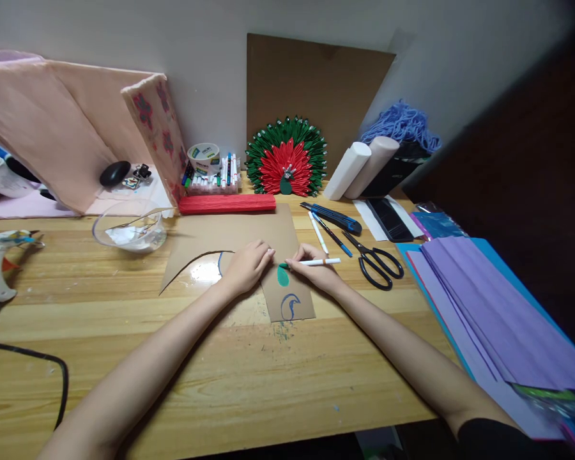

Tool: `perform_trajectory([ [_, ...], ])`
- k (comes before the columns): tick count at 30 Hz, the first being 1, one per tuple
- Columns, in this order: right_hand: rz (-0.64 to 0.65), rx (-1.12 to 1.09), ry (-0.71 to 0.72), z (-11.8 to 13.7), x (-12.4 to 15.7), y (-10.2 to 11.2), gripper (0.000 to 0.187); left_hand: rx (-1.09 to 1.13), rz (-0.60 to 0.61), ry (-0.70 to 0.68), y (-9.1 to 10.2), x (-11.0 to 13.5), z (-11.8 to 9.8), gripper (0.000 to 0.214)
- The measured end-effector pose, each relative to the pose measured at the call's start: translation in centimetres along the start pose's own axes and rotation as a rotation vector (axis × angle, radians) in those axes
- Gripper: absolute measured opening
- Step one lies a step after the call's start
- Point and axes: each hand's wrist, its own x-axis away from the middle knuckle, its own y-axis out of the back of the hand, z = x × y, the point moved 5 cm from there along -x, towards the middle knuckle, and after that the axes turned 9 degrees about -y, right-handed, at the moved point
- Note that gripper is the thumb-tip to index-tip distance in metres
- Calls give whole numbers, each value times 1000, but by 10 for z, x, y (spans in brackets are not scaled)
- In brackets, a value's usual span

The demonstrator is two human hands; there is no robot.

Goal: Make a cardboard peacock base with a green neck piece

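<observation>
My right hand (316,267) pinches a white marker pen (323,261) with an orange band, its dark tip on a green teardrop shape (282,275). This shape is coloured on a piece of brown cardboard (278,227) with a curved cut along its left side. Below it on the cardboard is a blue curved outline (290,306). My left hand (248,265) rests on the cardboard left of the green shape, fingers laid down over it and holding nothing. Just beyond my right hand lie another white pen (318,232) and a blue-and-black pen (333,235).
Scissors (381,262) and a blue utility knife (333,218) lie right of the cardboard. A red-and-green peacock craft (287,160) stands behind a red paper roll (227,204). A clear bowl (129,227) and a glue gun (0,265) are left; purple sheets (503,313) are right.
</observation>
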Motion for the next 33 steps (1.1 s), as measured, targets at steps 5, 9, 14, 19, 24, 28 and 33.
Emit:
perform_trajectory([
  [5, 44, -5, -11, 1, 1, -1, 32, 3, -2, 6, 1, 0, 0, 35],
  [9, 109, -8, -28, 1, 2, -3, 32, 5, 1, 1, 1, 1, -1, 35],
  [14, 119, -2, -26, 4, 3, -3, 32, -3, 7, 8, 1, 0, -1, 35],
  [19, 150, -23, -51, 3, 5, -4, 33, -3, 14, 12, 0, 0, 0, 35],
  [24, 216, -62, -93, 0, 6, -7, 34, 2, 4, 4, 0, 0, 0, 36],
  [28, 203, -73, -86, -1, 6, -7, 35, 7, 7, 5, 0, 0, 0, 35],
  [33, 208, -58, -80, -1, 6, -7, 33, -1, 0, -2, 0, 1, 1, 35],
])
